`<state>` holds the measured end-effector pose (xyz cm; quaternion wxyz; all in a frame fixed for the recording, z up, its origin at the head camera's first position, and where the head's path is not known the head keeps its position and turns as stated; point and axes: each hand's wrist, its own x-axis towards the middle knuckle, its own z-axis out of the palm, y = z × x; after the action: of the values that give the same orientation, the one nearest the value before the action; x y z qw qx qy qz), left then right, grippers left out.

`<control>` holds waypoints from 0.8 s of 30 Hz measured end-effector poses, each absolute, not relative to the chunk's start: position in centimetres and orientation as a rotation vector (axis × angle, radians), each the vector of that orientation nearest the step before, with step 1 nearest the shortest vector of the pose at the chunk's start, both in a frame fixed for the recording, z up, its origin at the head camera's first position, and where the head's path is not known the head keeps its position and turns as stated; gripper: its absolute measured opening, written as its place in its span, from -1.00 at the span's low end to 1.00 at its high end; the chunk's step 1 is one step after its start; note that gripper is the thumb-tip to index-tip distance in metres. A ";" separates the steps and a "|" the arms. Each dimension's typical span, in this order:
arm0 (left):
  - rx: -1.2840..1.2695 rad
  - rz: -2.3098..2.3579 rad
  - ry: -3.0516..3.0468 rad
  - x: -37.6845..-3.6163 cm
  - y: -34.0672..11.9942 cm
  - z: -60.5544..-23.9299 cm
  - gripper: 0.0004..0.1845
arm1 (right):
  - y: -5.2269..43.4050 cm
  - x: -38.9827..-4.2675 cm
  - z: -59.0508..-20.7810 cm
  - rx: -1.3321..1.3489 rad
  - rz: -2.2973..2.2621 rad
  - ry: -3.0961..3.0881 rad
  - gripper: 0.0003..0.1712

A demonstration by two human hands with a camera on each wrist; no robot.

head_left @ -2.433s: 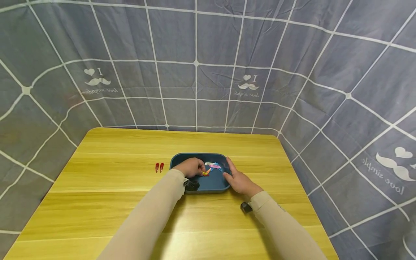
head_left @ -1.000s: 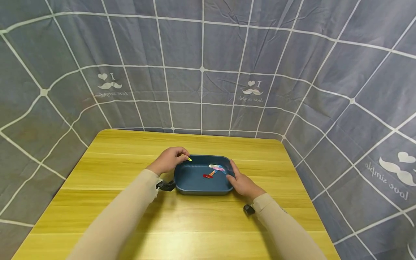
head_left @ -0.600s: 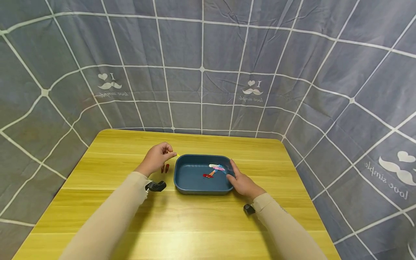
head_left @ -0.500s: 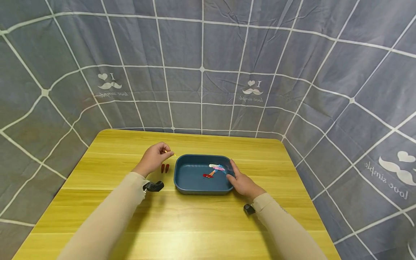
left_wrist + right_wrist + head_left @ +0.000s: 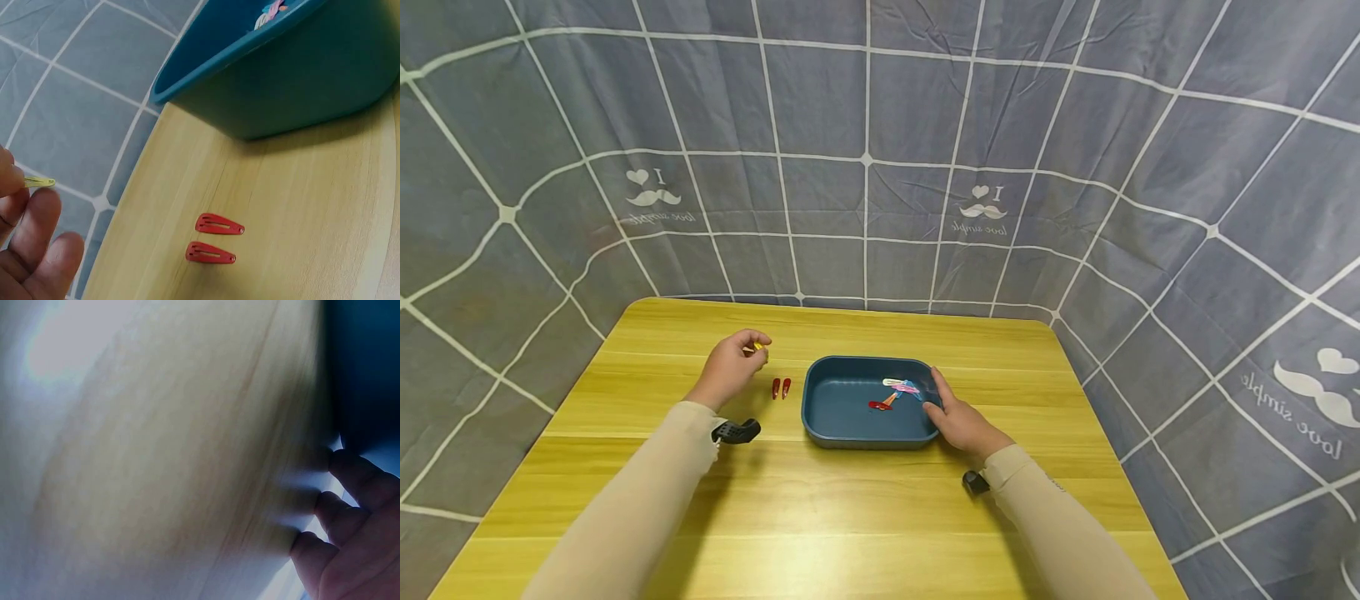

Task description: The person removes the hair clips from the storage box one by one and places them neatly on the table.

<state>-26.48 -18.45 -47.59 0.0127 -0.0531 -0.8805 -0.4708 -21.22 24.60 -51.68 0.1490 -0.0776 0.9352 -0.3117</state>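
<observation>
My left hand (image 5: 728, 367) pinches a small yellow snap hair clip (image 5: 40, 182) between thumb and fingers, above the table left of the tray. Two red hair clips (image 5: 781, 388) lie side by side on the wood between that hand and the tray; the left wrist view shows their slotted teardrop shapes. My right hand (image 5: 962, 423) holds the right end of the dark blue tray (image 5: 842, 417), thumb over the rim and fingers along the outside. Inside the tray a red clip (image 5: 879, 406) lies beside a small overlapping heap of orange, pink, white and blue clips (image 5: 906, 388).
The wooden table (image 5: 865, 517) has rounded far corners. Grey gridded curtain (image 5: 820, 192) hangs behind it and along both sides. A black wrist device (image 5: 736, 431) is strapped under the left wrist, another black one (image 5: 975, 482) under the right.
My left hand has lifted the yellow clip out of the tray and carried it left, past the two red clips. The right hand has stayed on the tray.
</observation>
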 end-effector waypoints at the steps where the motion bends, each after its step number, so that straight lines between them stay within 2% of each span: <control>1: -0.155 -1.468 -2.739 -26.5 -18.6 -47.7 -0.75 | 24.6 -21.2 -51.7 -0.222 -0.897 2.686 -0.12; 11: -0.108 -1.545 -2.748 -26.8 -20.1 -48.8 -0.61 | 24.6 -21.2 -51.8 -0.209 -0.888 2.681 -0.12; 24: -0.171 -1.430 -2.927 -27.0 -21.4 -50.7 -0.58 | 24.6 -21.5 -51.8 -0.206 -0.887 2.680 -0.11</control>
<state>-27.00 -21.42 -50.72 -0.0601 -0.0524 -0.8957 -0.4375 -21.49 24.58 -51.77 0.1550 -0.0719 0.9353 -0.3097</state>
